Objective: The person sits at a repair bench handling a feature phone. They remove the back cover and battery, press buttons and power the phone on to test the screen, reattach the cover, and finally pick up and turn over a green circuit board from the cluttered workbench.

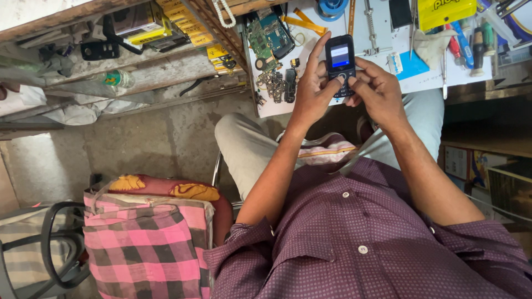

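Step in hand: I judge this a function check; I hold a small black bar-shaped keypad phone with a lit blue-white screen (340,65) above the near edge of the white-topped desk (382,44), over my lap.
Left grip: my left hand (310,91) is clamped on the phone's left side, fingers running up its edge, thumb across the lower front.
Right grip: my right hand (377,88) is closed on the phone's lower right, thumb down on the keypad.
Next move, as I judge it: light, separate key presses, screen tilted toward me and kept uncovered.
Around: green circuit boards (269,34) and a scatter of small dark phone parts (277,83) lie on the desk just left of the phone; red- and blue-handled screwdrivers (463,47), a yellow packet (446,11) and a blue card (410,63) lie to the right.
In the way: nothing between grips and phone; the loose parts sit near my left wrist, so an elbow swing could brush them.
Below left: pink checked cloth bag (144,243) on the floor, well apart.
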`<state>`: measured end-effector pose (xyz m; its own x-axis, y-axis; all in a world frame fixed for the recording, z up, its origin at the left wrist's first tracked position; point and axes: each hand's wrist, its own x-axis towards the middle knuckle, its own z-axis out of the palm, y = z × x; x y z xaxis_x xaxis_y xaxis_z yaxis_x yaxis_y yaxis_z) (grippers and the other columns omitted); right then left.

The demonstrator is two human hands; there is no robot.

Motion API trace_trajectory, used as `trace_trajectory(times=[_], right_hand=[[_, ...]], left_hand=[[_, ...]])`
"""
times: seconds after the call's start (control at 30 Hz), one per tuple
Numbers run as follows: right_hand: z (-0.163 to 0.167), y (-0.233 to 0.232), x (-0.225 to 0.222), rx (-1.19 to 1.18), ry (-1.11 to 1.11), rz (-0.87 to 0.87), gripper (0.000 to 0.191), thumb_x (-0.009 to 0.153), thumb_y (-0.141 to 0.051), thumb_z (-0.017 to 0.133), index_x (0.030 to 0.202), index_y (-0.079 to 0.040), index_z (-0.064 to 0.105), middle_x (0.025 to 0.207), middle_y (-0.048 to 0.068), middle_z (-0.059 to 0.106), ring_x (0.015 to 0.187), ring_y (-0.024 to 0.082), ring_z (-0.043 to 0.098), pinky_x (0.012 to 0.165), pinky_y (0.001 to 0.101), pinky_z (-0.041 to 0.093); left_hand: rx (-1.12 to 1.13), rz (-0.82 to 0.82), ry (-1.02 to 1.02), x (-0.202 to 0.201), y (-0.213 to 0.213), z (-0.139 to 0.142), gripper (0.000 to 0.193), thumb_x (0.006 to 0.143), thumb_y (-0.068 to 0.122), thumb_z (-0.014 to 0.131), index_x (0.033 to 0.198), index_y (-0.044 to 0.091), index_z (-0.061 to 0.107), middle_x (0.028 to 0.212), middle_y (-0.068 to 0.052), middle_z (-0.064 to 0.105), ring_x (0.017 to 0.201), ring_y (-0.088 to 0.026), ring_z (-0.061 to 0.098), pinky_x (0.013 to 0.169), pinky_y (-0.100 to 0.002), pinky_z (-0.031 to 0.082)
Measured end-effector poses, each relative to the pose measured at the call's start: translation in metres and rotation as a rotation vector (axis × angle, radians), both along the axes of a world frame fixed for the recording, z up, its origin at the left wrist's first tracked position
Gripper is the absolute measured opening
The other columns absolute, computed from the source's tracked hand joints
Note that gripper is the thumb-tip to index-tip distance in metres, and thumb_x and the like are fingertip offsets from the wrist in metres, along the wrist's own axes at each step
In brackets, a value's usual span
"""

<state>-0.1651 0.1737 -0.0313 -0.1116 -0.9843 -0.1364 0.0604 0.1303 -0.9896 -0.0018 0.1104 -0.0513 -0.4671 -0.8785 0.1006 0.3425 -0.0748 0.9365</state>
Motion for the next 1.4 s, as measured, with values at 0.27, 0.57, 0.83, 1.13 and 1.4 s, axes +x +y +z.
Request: trace_trajectory(times=[0.27,0.57,0.83,1.13,1.4], right_hand=[[-0.0025,-0.0001,-0.0006,0.0,-0.003,-0.008,0.047,0.105,-0.001,0.057,0.151,0.003,0.052,0.107,0.009,0.074,0.072,0.01,0.066,0.063,0.0218,0.054],[-0.0039,0.0,-0.0007,0.005,-0.004,-0.011,0.046,0.105,-0.001,0.057,0.151,0.003,0.052,0.105,0.009,0.073,0.072,0.01,0.066,0.064,0.0217,0.054],[-0.0019,0.0,0.0002,-0.002,0.004,-0.011,0.046,0.105,-0.002,0.057,0.151,0.002,0.052,0.109,0.009,0.074,0.072,0.009,0.066,0.063,0.0213,0.054],[-0.001,0.0009,0.0013,0.004,-0.002,-0.016,0.047,0.105,-0.001,0.057,0.151,0.002,0.052,0.109,0.008,0.074,0.072,0.009,0.066,0.064,0.0213,0.054],[-0.0031,0.0003,0.0001,0.002,0.016,-0.015,0.046,0.105,0.0,0.057,0.151,0.002,0.052,0.108,0.009,0.074,0.072,0.009,0.066,0.064,0.0215,0.054]], left_hand=[[0.006,0.003,-0.008,-0.0002,-0.0009,-0.0004,0.089,0.094,-0.013,0.056,0.169,0.018,0.02,0.116,-0.011,0.07,0.103,-0.012,0.067,0.089,-0.026,0.055],[-0.002,0.003,-0.014,-0.0004,-0.0006,-0.0016,0.089,0.094,-0.014,0.057,0.169,0.018,0.02,0.116,-0.011,0.07,0.103,-0.012,0.067,0.089,-0.027,0.055],[-0.024,0.032,-0.03,-0.0033,0.0002,-0.0028,0.089,0.093,-0.014,0.056,0.168,0.018,0.02,0.116,-0.011,0.07,0.103,-0.012,0.068,0.088,-0.025,0.055],[-0.039,0.035,-0.054,-0.0027,0.0008,-0.0025,0.09,0.092,-0.014,0.055,0.168,0.018,0.02,0.112,-0.01,0.071,0.099,-0.01,0.067,0.084,-0.024,0.055],[-0.036,0.032,-0.05,-0.0025,-0.0003,-0.0031,0.09,0.093,-0.015,0.056,0.168,0.017,0.02,0.112,-0.01,0.071,0.099,-0.01,0.068,0.085,-0.024,0.055]])
